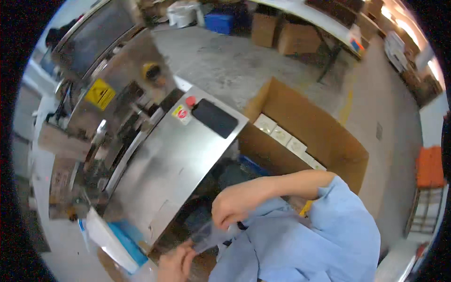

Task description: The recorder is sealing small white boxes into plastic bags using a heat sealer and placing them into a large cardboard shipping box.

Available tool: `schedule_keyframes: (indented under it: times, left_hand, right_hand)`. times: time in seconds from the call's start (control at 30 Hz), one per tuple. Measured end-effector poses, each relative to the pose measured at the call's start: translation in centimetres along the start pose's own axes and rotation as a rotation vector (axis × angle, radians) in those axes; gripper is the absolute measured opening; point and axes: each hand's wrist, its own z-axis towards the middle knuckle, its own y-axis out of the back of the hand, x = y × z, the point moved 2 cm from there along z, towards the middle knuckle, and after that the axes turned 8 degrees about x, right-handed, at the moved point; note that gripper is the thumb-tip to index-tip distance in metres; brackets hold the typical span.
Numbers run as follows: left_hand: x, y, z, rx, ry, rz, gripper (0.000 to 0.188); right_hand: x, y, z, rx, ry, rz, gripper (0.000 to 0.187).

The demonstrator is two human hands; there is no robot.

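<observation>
In front of my body a piece of clear plastic, perhaps a bag (206,238), stretches between my two hands. My left hand (174,264), low in the view and partly cut off by its edge, pinches one end of it. Curled downward at the other end is my right hand (237,201), with its fingers closed on the plastic. The plastic is thin and blurred, and I cannot make out whether anything is inside it. A small dark thing shows just beside my right fingertips.
A steel machine (155,174) with a red button (190,101) stands at left. An open cardboard carton (324,127) at right holds several white square pieces (280,135). White and blue packs (120,239) lie at lower left. An orange crate (430,165) is far right.
</observation>
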Motion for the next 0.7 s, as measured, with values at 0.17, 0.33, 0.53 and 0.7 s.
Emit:
schedule_keyframes:
  times: [0.17,0.33,0.53,0.7]
  left_hand:
    - [3.6,4.2,6.2,-0.224,-0.076,0.222,0.021]
    - [8.8,9.1,9.0,-0.228,0.02,0.055,0.019]
    - [20.1,13.3,13.7,-0.009,0.144,-0.443,0.026]
    - [20.0,16.1,14.8,-0.513,-0.05,-0.111,0.018]
  right_hand:
    - [-4.7,5.9,3.4,-0.207,-0.023,-0.206,0.015]
    - [-9.0,10.2,9.0,-0.343,-0.038,-0.331,0.014]
    - [-18.2,13.3,15.5,-0.362,-0.32,-0.312,0.023]
    - [-18.6,16.4,18.4,-0.397,-0.254,-0.377,0.025]
